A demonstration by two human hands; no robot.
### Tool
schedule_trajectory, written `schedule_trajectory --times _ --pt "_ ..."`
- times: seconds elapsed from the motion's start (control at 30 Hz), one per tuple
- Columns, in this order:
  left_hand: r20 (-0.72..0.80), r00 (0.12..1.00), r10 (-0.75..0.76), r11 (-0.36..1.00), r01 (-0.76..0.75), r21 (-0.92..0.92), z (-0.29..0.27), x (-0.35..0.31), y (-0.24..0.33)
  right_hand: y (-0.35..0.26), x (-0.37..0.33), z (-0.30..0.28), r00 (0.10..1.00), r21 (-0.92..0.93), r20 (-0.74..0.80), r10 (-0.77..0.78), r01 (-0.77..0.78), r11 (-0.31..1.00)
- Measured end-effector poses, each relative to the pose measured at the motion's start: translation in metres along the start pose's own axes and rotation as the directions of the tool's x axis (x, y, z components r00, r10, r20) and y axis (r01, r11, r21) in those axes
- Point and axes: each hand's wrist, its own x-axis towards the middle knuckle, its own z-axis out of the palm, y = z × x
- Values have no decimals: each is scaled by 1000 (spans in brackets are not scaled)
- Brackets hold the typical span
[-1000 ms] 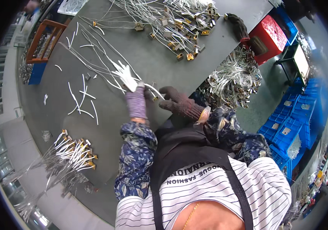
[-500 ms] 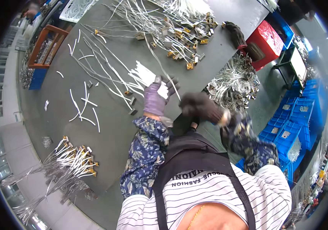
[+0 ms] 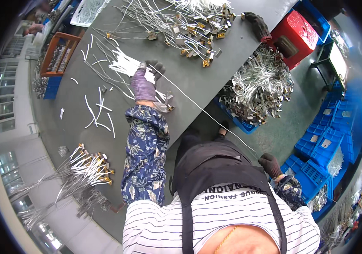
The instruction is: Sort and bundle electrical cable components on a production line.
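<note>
My left hand [image 3: 143,84], in a purple and dark glove, is closed around a bundle of white sleeves [image 3: 124,63] just above the grey table. Grey wires and small metal-ended pieces [image 3: 169,100] stick out around the bundle. A long thin white wire [image 3: 202,111] runs from my left fingers across the table edge to my right hand [image 3: 270,165]. That hand, dark-gloved and low beside my apron at the right, is pinched on the wire's end.
Wires with metal and brass-coloured ends [image 3: 206,34] cover the far part of the grey table [image 3: 134,131]. Short white tubes [image 3: 98,108] and another wire bundle [image 3: 90,167] lie left. A heaped blue crate [image 3: 246,127], red box [image 3: 293,38] and blue crates [image 3: 325,139] stand right.
My right hand has moved down and to the right, and the wire now stretches out long behind it. My left hand, with the white sleeves, has shifted up and left in view.
</note>
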Motion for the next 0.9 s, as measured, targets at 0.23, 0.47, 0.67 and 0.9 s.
schedule_trajectory --times 0.23,0.47,0.67,0.9 --pt "-85 996 34 996 -41 -78 1 -4 39 -9 16 -8 994 17 4 -108 107 994" --pt "182 967 -176 963 207 -172 -79 15 32 -31 23 0 985 106 94 -148 138 985" --pt "67 943 -325 943 317 105 11 -85 -77 -75 30 6 979 207 181 -92 54 977" --pt "-160 954 255 834 -134 534 -5 -60 21 -176 44 35 752 -104 237 -615 649 754"
